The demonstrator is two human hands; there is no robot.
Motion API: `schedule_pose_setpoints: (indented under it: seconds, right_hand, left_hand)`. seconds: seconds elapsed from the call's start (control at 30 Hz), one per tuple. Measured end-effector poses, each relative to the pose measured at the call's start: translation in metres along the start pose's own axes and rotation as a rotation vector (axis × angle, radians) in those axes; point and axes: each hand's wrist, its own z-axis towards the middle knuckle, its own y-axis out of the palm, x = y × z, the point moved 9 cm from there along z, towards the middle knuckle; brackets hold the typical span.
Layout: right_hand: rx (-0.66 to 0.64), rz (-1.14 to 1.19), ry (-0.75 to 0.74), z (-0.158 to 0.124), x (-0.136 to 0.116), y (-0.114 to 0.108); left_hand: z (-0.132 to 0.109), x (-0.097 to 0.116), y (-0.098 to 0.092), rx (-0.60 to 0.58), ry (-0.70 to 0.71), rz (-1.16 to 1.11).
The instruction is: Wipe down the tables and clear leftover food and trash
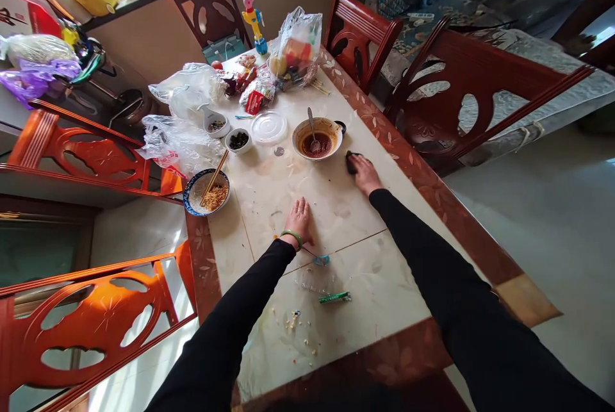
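Note:
My left hand (298, 220), with a green bangle at the wrist, lies flat on the table (327, 207), its fingers stretched out. Under my right hand (368, 176), close to the table's right side, is a dark cloth (353, 161) that the fingers grip and press down; most of it is hidden. Just beyond is a bowl (296, 144) of dark red sauce with a spoon (312, 127) standing in it. Near my left wrist lies a small blue scrap (321, 260). Closer to me are a green wrapper (335, 297) and scattered crumbs (307, 335).
A blue-rimmed bowl (186, 197) with chopsticks (214, 179) stands at the left edge. Farther back are two small white bowls, a clear lid (269, 127), plastic bags (185, 140) and a toy figure (254, 22). Wooden chairs (480, 85) surround the table.

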Motion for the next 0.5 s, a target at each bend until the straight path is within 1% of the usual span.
schedule_pose_setpoints:
  seconds: [0.03,0.07,0.1,0.17,0.2,0.23,0.27,0.3,0.37,0.4,0.43,0.47,0.5]
  right_hand:
    - [0.043,-0.025,0.08,0.004,-0.001,0.0]
    - [0.048,-0.032,0.111,0.007,-0.011,0.005]
    - [0.013,-0.015,0.081,0.007,-0.029,0.015]
    - [-0.125,0.062,-0.089,0.002,-0.071,0.038]
    - [-0.186,0.1,-0.17,-0.003,-0.085,0.045]
    - [-0.216,0.124,-0.215,-0.006,-0.09,0.046]
    - [-0.21,0.13,-0.216,-0.006,-0.086,0.042]
    - [-0.178,0.122,-0.185,-0.003,-0.076,0.035]
    - [-0.077,0.091,-0.08,0.004,-0.051,0.022]
    - [-0.034,0.076,-0.036,0.006,-0.044,0.02]
    - [-0.015,0.069,-0.017,0.006,-0.043,0.022]
    - [-0.028,0.073,-0.033,0.005,-0.049,0.027]
    - [-0.073,0.086,-0.083,0.002,-0.059,0.036]
  left_hand:
    - [0.0,0.0,0.0,0.004,0.003,0.002]
    - [0.0,0.0,0.001,0.008,0.006,0.003]
    - [0.001,0.0,0.001,0.012,0.01,0.001]
    - [0.001,0.0,0.001,0.011,0.011,-0.007]
    - [0.001,0.0,0.001,0.01,0.008,-0.012]
    - [0.001,0.0,0.002,0.006,0.004,-0.016]
    - [0.001,-0.001,0.003,0.0,0.003,-0.02]
    - [0.001,0.0,0.003,-0.001,0.004,-0.027]
    - [0.001,0.001,0.002,0.005,0.008,-0.042]
    - [0.0,0.001,0.001,0.008,0.008,-0.045]
    - [0.0,0.002,0.0,0.011,0.004,-0.042]
    - [-0.001,0.003,-0.001,0.012,-0.003,-0.033]
    - [-0.002,0.003,-0.002,0.006,-0.013,-0.021]
